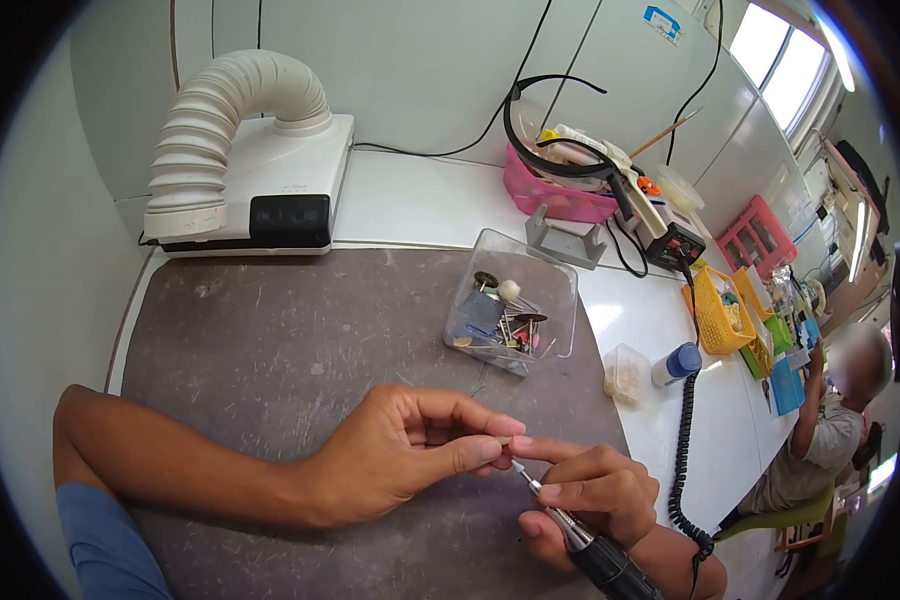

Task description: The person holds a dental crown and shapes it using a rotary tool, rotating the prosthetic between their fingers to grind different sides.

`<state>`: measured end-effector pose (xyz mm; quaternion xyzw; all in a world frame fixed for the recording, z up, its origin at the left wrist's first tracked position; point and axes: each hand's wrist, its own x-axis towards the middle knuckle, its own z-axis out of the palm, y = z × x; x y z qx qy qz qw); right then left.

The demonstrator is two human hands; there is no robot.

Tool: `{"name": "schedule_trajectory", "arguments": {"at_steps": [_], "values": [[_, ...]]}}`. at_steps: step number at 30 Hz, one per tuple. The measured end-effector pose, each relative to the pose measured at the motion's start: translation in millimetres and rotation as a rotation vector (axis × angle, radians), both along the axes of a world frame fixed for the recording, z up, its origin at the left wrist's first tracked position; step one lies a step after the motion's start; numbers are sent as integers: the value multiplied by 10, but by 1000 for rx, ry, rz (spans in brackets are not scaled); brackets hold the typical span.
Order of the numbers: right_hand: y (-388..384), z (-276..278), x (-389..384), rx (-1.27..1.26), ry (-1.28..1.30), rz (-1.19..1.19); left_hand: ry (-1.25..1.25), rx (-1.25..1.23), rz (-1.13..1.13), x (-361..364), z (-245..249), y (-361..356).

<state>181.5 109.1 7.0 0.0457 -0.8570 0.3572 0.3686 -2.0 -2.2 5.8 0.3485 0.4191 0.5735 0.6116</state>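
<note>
Below the clear plastic box of small burs (515,300) and to its left, the left hand (400,455) rests on the dark grey mat (270,330). Its thumb and fingers are pressed together on a tiny pale piece (507,440), too small to identify. Directly below the box, the right hand (595,500) is curled round a slim black-and-silver rotary handpiece (580,540). The tool's long axis slants up-left and its tip meets that piece.

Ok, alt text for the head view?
The left hand pinches a tiny piece while the right hand holds a rotary handpiece, its bit at that piece, over a grey work mat. Behind sit a clear box of burs and a white dust extractor.
</note>
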Motion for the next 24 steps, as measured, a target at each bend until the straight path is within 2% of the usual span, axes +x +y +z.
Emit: {"name": "schedule_trajectory", "arguments": {"at_steps": [14,19,21,24], "values": [[18,43,-27,57,-48,-34,-28,16,-11,-17,-22,11],[39,48,-7,93,-72,26,-62,-20,9,-21,7,18],[51,64,3,96,-74,27,22,-2,5,-36,15,25],[24,83,-5,79,-75,4,3,-7,-10,-42,3,26]]}}
